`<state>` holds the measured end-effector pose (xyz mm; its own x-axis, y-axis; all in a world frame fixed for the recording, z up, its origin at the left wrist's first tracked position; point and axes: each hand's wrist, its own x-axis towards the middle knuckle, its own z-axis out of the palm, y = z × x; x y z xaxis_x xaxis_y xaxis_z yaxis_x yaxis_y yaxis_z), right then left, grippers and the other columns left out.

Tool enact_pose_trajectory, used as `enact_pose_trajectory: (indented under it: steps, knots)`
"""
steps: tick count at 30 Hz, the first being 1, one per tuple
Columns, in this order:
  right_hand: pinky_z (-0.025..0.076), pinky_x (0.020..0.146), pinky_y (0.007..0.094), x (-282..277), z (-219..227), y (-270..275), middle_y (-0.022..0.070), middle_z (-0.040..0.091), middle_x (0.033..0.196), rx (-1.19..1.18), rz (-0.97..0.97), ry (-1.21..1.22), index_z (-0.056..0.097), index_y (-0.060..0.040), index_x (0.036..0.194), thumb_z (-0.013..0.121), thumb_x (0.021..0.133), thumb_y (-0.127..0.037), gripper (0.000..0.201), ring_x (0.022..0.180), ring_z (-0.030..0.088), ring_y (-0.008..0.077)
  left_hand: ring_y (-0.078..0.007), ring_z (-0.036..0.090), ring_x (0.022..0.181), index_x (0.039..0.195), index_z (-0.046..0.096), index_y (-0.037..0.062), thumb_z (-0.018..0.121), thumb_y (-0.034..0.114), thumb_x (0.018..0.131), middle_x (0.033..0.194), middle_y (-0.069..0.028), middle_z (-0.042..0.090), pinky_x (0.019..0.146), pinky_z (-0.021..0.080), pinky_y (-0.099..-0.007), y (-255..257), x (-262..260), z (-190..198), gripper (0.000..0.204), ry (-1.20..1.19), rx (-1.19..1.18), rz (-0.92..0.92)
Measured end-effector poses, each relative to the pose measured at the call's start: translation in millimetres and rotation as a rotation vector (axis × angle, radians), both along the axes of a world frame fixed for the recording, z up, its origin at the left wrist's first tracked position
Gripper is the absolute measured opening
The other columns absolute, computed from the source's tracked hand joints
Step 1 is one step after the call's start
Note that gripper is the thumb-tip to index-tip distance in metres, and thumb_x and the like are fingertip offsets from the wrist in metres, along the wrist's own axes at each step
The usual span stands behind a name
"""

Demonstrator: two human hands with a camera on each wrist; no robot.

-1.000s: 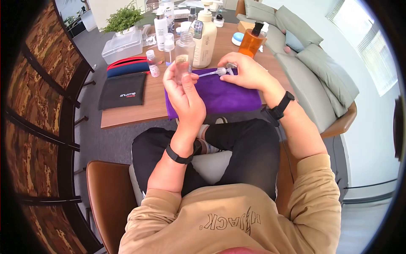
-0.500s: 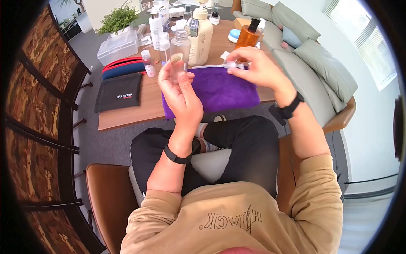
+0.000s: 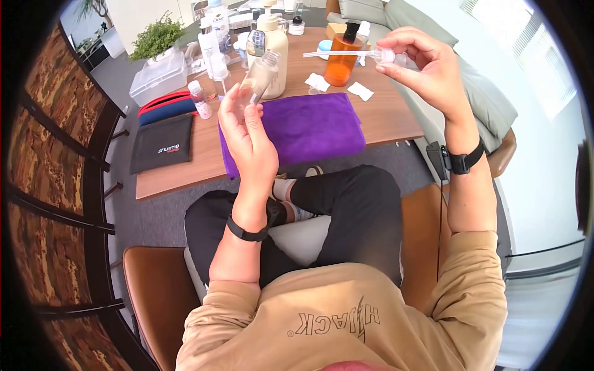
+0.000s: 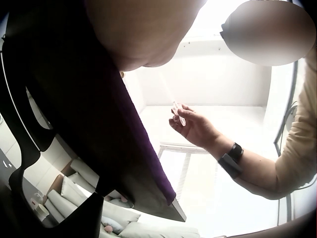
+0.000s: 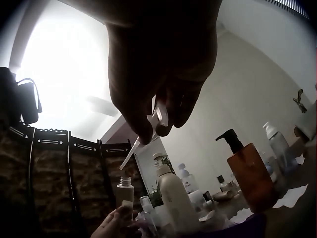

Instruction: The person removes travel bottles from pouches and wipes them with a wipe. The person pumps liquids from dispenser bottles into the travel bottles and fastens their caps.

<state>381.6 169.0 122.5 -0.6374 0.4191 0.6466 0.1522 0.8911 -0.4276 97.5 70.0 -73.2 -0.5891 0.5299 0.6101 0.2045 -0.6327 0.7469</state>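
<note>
My left hand (image 3: pixel 252 142) grips a clear, open-necked bottle (image 3: pixel 265 71) over the near edge of a purple cloth (image 3: pixel 312 130). The bottle leans, its neck up and to the right. Up to the right, my right hand (image 3: pixel 430 69) pinches a clear pump head (image 3: pixel 385 57) between thumb and fingers. Its long thin dip tube (image 3: pixel 315 54) points left, passing in front of an orange pump bottle (image 3: pixel 341 68) in the head view. In the right wrist view, the tube's tip hangs apart from and above the mouth of the clear bottle (image 5: pixel 125 194).
A large cream pump bottle (image 3: pixel 277 52) stands behind the clear bottle. Crumpled white tissues (image 3: pixel 360 91) lie by the orange bottle. To the left are a black pouch (image 3: pixel 162 145), a small pink-labelled bottle (image 3: pixel 199 100) and a clear plastic box (image 3: pixel 158 77).
My right hand has drawn the pump head and tube up and right, away from the bottle. My left hand has moved slightly left, and the bottle now tilts more. The head view has shifted.
</note>
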Motion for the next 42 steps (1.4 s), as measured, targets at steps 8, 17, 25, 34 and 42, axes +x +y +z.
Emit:
enact_pose_trajectory:
  steps: [8, 17, 25, 34, 42]
  knots:
    - [0.06, 0.105, 0.0323, -9.2, 2.1, -0.6, 0.0058, 0.076, 0.126, 0.02, -0.069, -0.06, 0.082, 0.0012, 0.125, 0.091, 0.093, 0.005, 0.033, 0.116, 0.073, 0.0159, -0.0172, 0.066, 0.122, 0.166, 0.052, 0.0048, 0.05, 0.017, 0.125, 0.157, -0.0142, 0.063, 0.11, 0.057, -0.0361, -1.5, 1.8, 1.0, 0.042, 0.051, -0.037, -0.028]
    - [0.059, 0.102, 0.0336, -25.6, 0.1, 12.3, 0.0092, 0.078, 0.123, 0.128, -0.02, -0.061, 0.083, 0.0005, 0.123, 0.09, 0.091, 0.006, 0.034, 0.114, 0.074, 0.0186, -0.0158, 0.066, 0.122, 0.166, 0.053, 0.0046, 0.051, 0.015, 0.125, 0.157, -0.0137, 0.063, 0.109, 0.057, -0.0353, -5.1, -7.8, 6.2, 0.042, 0.015, -0.096, -0.076]
    - [0.061, 0.091, 0.0315, -31.9, -34.6, 36.0, 0.0098, 0.081, 0.114, 0.168, -0.045, 0.102, 0.085, -0.0017, 0.118, 0.092, 0.086, 0.002, 0.033, 0.1, 0.077, 0.0182, -0.018, 0.067, 0.117, 0.164, 0.055, 0.0023, 0.053, 0.017, 0.125, 0.155, -0.0125, 0.065, 0.109, 0.057, -0.0372, -13.9, -31.8, 26.5, 0.041, 0.098, -0.163, -0.08]
    - [0.061, 0.095, 0.0339, -39.6, -98.8, 49.6, 0.0137, 0.081, 0.117, -0.037, -0.008, 0.282, 0.084, 0.0033, 0.12, 0.093, 0.081, 0.01, 0.04, 0.109, 0.077, 0.0228, -0.019, 0.066, 0.126, 0.163, 0.055, -0.0006, 0.052, 0.014, 0.124, 0.157, -0.0126, 0.063, 0.111, 0.057, -0.0388, -10.7, -54.3, 19.0, 0.042, 0.299, -0.299, -0.1]
    - [0.059, 0.093, 0.0344, -18.0, -101.6, 47.6, 0.0128, 0.081, 0.117, -0.199, -0.06, 0.257, 0.084, 0.0028, 0.12, 0.094, 0.08, 0.007, 0.041, 0.107, 0.076, 0.023, -0.0197, 0.066, 0.127, 0.164, 0.055, -0.0008, 0.053, 0.015, 0.124, 0.156, -0.0124, 0.063, 0.108, 0.058, -0.0386, -6.2, -53.6, 16.6, 0.043, 0.254, -0.305, -0.137]
